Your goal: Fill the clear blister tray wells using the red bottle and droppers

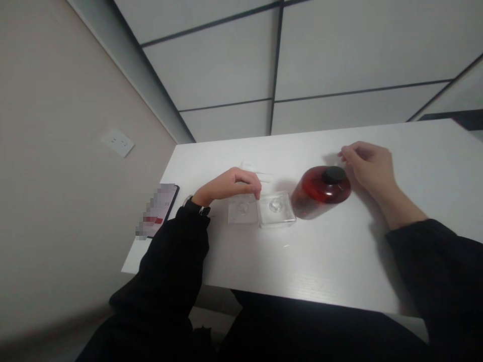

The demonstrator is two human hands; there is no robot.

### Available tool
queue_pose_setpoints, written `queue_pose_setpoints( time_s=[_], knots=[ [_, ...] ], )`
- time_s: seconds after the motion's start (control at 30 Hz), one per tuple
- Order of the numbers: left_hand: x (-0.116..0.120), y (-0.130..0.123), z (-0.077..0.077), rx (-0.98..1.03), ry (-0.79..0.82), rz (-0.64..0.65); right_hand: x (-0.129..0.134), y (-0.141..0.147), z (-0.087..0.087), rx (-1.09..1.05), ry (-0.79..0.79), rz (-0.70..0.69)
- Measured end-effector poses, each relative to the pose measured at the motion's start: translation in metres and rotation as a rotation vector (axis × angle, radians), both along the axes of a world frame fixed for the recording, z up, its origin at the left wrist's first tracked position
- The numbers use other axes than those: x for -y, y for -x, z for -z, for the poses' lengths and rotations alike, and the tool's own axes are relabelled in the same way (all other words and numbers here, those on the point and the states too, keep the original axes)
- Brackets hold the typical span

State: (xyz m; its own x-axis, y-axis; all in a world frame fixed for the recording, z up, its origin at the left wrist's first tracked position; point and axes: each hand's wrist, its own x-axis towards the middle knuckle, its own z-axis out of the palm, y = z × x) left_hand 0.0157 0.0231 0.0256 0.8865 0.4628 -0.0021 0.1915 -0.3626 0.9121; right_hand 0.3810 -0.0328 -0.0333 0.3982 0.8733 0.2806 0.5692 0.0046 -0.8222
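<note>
Two clear square containers with round centres lie side by side on the white table, the left one (242, 210) touching or nearly touching the right one (276, 210). My left hand (239, 183) is over their upper edges, fingertips pinched together at the place where they meet; what it grips is too small to name. A red-brown bottle (317, 193) with a black cap (334, 175) stands just right of the containers. Behind and right of the bottle is my right hand (368, 161), thumb and fingers brought together, with anything between them too small to make out.
A phone (162, 208) lies at the table's left edge. Thin clear or white pieces (264, 177) lie behind my left hand, and a small sliver (286, 246) is in front of the containers. The white table (302, 271) meets a panelled wall behind; a socket is on the left wall.
</note>
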Motion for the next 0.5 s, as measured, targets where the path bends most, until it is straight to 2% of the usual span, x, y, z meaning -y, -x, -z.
queue_pose_setpoints(
  time_s=[0.5],
  knots=[
    [-0.0017,0.0,0.0004,0.024,-0.022,0.009,-0.003,-0.0067,0.0066,0.064,-0.03,-0.026]
  ],
)
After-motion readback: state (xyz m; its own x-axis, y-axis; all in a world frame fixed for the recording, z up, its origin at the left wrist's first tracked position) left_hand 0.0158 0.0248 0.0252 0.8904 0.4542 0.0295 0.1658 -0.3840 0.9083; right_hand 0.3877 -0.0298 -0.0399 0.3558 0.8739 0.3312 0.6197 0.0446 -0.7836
